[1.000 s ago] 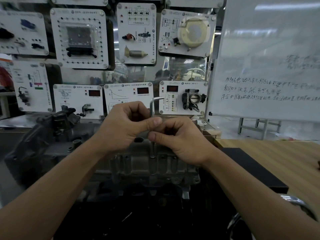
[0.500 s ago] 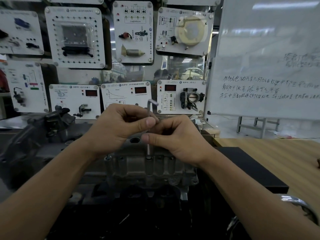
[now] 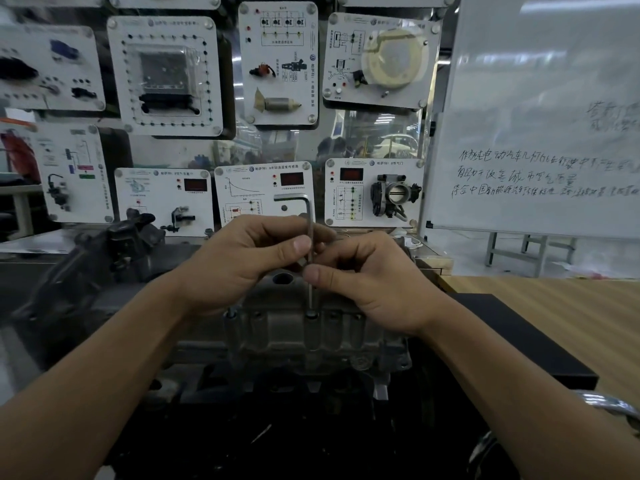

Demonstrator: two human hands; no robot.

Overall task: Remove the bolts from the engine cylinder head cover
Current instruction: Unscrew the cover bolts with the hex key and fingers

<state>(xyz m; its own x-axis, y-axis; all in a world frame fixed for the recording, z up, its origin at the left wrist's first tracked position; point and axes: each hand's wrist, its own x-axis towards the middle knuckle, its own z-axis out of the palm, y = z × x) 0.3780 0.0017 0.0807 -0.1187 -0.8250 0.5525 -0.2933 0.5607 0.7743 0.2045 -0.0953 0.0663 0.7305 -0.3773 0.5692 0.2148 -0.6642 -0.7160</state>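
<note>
Between the two hands stands an L-shaped hex key (image 3: 310, 216), its long shaft upright and its short arm pointing left above the knuckles. From the left, the left hand (image 3: 242, 261) curls round the shaft, thumb tip pressed against the metal. From the right, the right hand (image 3: 374, 285) pinches the same shaft a little lower, between thumb and forefinger. Both grips are clamped on the key, and the two thumbs lie just beside each other.

Straight below the grip, the shaft's lower end sits in the head of a bolt (image 3: 311, 314) on the near edge of the cylinder head cover (image 3: 311, 341), a grey cast-metal piece with ribbed bosses along its front. Just left of the lower pinch is a round opening (image 3: 282, 278) in the cover's top (dark inside, so its depth cannot be told). Further left of the grip, at the cover's near-left corner, a second bolt (image 3: 231, 311) shows.

Behind the grip hang white display panels (image 3: 166, 74), and the one up and to the right of the key carries a throttle body (image 3: 394, 194). Well to the right of the grip leans a whiteboard (image 3: 536, 98) with handwriting. Below it lies a wooden tabletop (image 3: 571, 306) with a black block (image 3: 519, 337) on it, beside the right forearm.
</note>
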